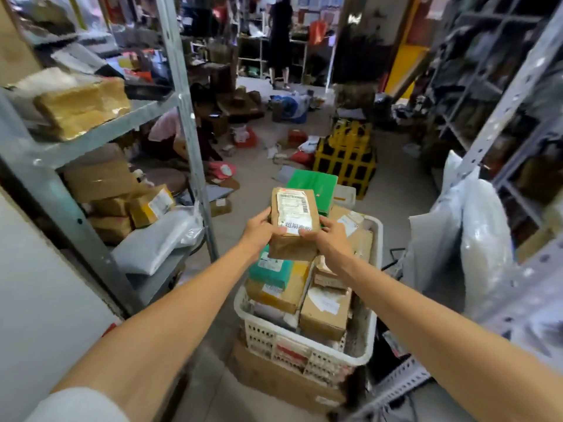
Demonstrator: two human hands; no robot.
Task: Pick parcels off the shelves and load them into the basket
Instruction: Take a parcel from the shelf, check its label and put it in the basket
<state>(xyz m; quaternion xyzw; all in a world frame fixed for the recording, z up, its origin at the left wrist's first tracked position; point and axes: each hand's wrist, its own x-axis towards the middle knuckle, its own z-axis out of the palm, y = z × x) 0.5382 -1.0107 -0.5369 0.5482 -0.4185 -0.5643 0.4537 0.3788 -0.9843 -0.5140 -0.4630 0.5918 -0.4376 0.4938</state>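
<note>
Looks moderately bright, lit softly from overhead, with only faint shadows beneath the left shelves (100,137). Darkens towards the far end of the aisle. Catches glare on the taped parcel (82,108) up left and on the plastic bags (484,239) at right. Reads sharpest at the held parcel (294,208); smears into blocky blur farther back. Bows the shelf posts (184,117) and stretches the forearms (170,315) near the edges.

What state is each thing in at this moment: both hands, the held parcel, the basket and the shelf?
basket, heaped with parcels above its rim.
brown parcel, held above the basket, label up, not yet set down.
left hand, grips the brown parcel's left edge.
right hand, grips its right edge.
green box, lying on the heap's far end.
left shelf, loaded with boxes and bags.
</note>
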